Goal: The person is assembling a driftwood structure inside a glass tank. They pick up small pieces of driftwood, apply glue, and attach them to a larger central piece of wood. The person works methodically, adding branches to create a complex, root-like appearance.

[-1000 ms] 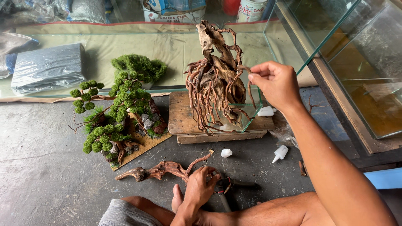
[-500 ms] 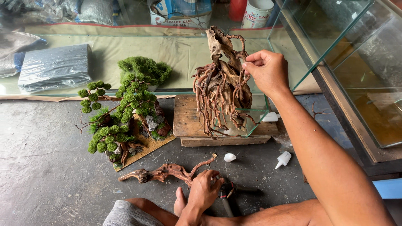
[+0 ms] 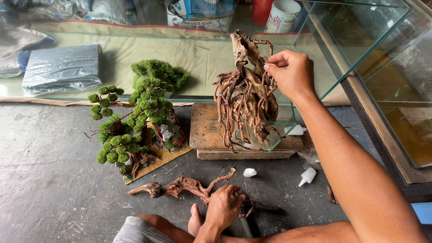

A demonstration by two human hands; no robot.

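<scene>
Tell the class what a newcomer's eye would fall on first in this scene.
The tall driftwood root sculpture on a wooden block at centre stands out, with the right hand pinching a root near its top. To its left stands a mossy miniature tree. Near the bottom, the left hand rests on a loose driftwood branch.

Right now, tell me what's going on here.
A person sits on the dark floor. The right hand pinches a thin root near the top of an upright driftwood sculpture on a wooden block. The left hand rests on a loose driftwood branch by the foot. A mossy miniature tree stands alongside, with small white bottles nearby.
</scene>
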